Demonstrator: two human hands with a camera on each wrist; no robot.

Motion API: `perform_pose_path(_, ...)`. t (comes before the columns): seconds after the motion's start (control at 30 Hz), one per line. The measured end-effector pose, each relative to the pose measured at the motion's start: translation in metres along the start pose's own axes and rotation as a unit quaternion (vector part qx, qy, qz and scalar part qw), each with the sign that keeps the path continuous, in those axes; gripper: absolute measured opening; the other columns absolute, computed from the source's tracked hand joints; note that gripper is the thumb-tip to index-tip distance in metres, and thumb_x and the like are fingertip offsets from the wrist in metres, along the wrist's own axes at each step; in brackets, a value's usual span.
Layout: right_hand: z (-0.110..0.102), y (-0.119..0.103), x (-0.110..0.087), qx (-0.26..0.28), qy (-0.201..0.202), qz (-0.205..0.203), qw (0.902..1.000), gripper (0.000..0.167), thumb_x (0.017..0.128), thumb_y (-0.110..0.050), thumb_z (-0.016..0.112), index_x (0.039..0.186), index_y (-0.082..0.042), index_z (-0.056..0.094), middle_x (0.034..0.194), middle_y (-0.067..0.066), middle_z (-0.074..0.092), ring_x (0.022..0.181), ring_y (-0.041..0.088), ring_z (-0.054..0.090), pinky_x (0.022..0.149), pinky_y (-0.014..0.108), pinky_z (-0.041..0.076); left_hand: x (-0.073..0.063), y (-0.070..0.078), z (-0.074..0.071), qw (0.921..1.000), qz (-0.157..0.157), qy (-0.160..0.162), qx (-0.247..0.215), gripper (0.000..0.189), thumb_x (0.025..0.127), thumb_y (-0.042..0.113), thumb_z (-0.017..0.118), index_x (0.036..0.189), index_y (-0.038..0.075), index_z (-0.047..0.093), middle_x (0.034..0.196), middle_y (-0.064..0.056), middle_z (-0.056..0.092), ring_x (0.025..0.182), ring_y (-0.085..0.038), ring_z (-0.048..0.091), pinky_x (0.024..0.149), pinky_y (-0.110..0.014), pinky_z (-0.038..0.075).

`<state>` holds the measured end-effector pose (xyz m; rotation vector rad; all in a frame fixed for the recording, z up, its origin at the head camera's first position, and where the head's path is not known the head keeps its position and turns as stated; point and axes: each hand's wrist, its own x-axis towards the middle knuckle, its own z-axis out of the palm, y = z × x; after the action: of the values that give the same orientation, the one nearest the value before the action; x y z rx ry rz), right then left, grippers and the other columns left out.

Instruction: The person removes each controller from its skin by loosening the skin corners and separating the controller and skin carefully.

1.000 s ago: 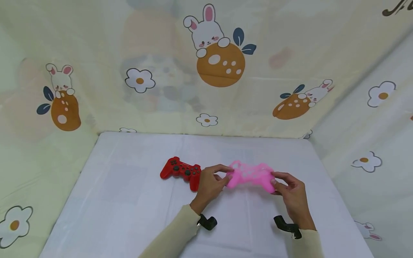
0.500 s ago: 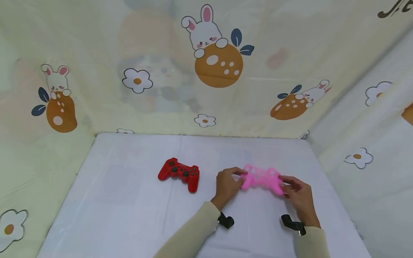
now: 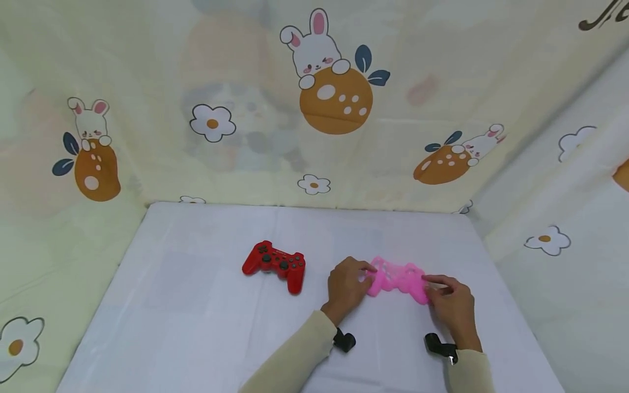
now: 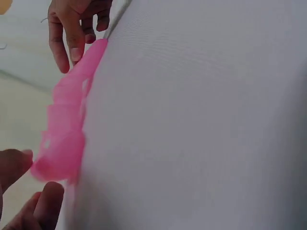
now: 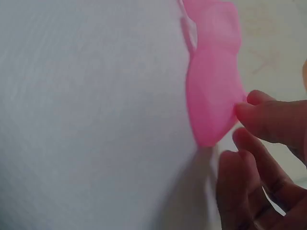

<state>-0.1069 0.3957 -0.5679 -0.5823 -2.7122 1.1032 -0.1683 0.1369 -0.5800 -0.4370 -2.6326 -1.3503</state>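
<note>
A pink, translucent silicone game controller cover (image 3: 395, 277) with cut-out holes lies low at the tabletop, right of centre. My left hand (image 3: 348, 286) pinches its left end, index finger over the edge and thumb on the near side. At the other end my right hand (image 3: 453, 305) holds the right grip; in the right wrist view one fingertip (image 5: 242, 114) presses the pink edge, while other fingers hang below, apart from it. In the left wrist view the cover (image 4: 67, 120) stretches between both hands. Left of my left hand sits a red game controller (image 3: 276, 265), buttons and sticks upward.
A white cloth covers the table (image 3: 187, 327). Behind it hangs a cream curtain (image 3: 255, 185) printed with rabbits and flowers, which continues along both sides. Each wrist wears a black camera mount (image 3: 344, 340).
Both hands have carried the pink cover to the right, away from the red controller, and lowered it toward the tabletop. The red controller has stayed in place.
</note>
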Motion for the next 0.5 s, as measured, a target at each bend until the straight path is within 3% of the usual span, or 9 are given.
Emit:
perform_pose_path(0.07, -0.001, -0.005, -0.005, 0.004, 0.023, 0.003, 0.9997, 0.025, 0.099, -0.028, 0.074, 0.123, -0.022, 0.079, 0.107, 0.008, 0.069, 0.08, 0.014, 0.061, 0.061, 0.028, 0.049, -0.004, 0.002, -0.01, 0.9999, 0.013, 0.006, -0.004, 0.014, 0.092, 0.032, 0.083, 0.106, 0.032, 0.084, 0.104, 0.005, 0.074, 0.094, -0.011, 0.071, 0.07, -0.02, 0.048)
perform_pose_path(0.17, 0.0, -0.018, -0.011, 0.028, 0.056, -0.014, 0.998, 0.025, 0.099, -0.029, 0.076, 0.123, -0.023, 0.079, 0.109, 0.007, 0.066, 0.079, 0.015, 0.06, 0.06, 0.027, 0.047, -0.008, 0.006, -0.033, 0.9984, 0.041, 0.018, -0.034, 0.018, 0.094, 0.035, 0.082, 0.111, 0.031, 0.083, 0.109, 0.005, 0.075, 0.081, -0.007, 0.07, 0.067, -0.019, 0.049)
perform_pose_path(0.3, 0.004, -0.045, -0.021, 0.076, 0.08, -0.065, 0.9918, 0.025, 0.097, -0.027, 0.079, 0.122, -0.023, 0.079, 0.114, 0.002, 0.068, 0.087, 0.012, 0.059, 0.065, 0.022, 0.048, -0.014, 0.007, -0.07, 0.9935, 0.082, 0.05, -0.061, 0.024, 0.093, 0.033, 0.084, 0.116, 0.029, 0.081, 0.112, 0.007, 0.076, 0.062, 0.0, 0.061, 0.059, -0.016, 0.049)
perform_pose_path(0.5, 0.019, -0.093, -0.034, 0.14, 0.067, -0.145, 0.9772, 0.028, 0.094, -0.019, 0.083, 0.121, -0.024, 0.079, 0.121, -0.006, 0.071, 0.096, 0.011, 0.062, 0.072, 0.017, 0.051, -0.02, -0.005, -0.129, 0.9858, 0.11, 0.105, -0.07, 0.031, 0.09, 0.03, 0.087, 0.12, 0.025, 0.08, 0.113, 0.006, 0.075, 0.072, -0.009, 0.071, 0.062, -0.023, 0.054)
